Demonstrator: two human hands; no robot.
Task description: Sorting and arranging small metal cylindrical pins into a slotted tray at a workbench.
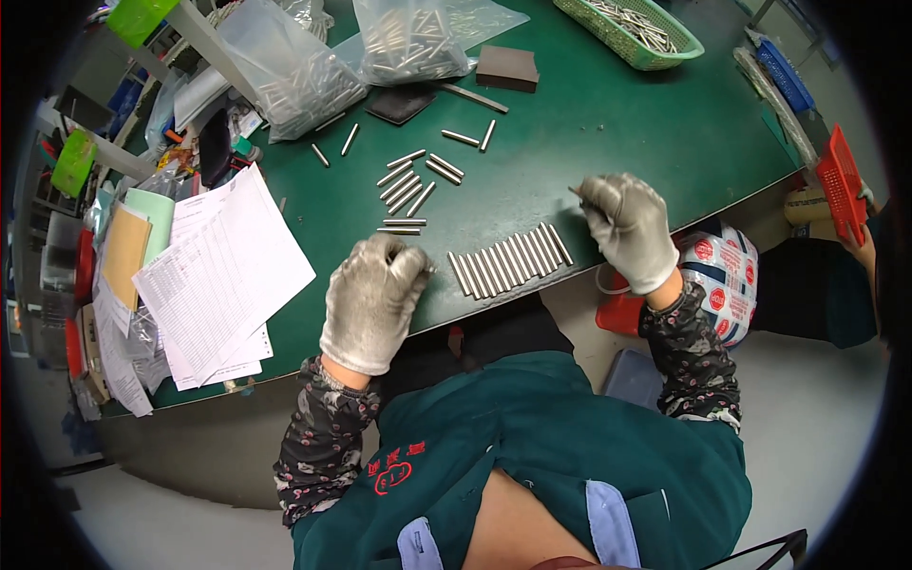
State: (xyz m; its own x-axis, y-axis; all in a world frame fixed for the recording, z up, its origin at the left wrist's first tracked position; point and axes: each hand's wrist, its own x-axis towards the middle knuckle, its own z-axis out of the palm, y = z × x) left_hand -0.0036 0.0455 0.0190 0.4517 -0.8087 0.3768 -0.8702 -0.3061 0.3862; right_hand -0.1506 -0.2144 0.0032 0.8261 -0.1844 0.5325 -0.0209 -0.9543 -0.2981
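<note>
A row of metal pins lies side by side near the table's front edge, between my two gloved hands. My left hand rests at the edge just left of the row, fingers curled together; whatever may be in them is hidden. To the right of the row, my right hand is raised with its fingertips pinched. A small tip shows at the pinch, too little to name. Beyond my left hand, several loose metal pins are scattered in a group. Two more pins lie farther back, near a pair at the left.
Clear bags of pins stand at the back beside a dark brown block and a flat metal bar. A green basket holds more pins. Printed sheets cover the left side. Another person's hand holds a red basket at far right.
</note>
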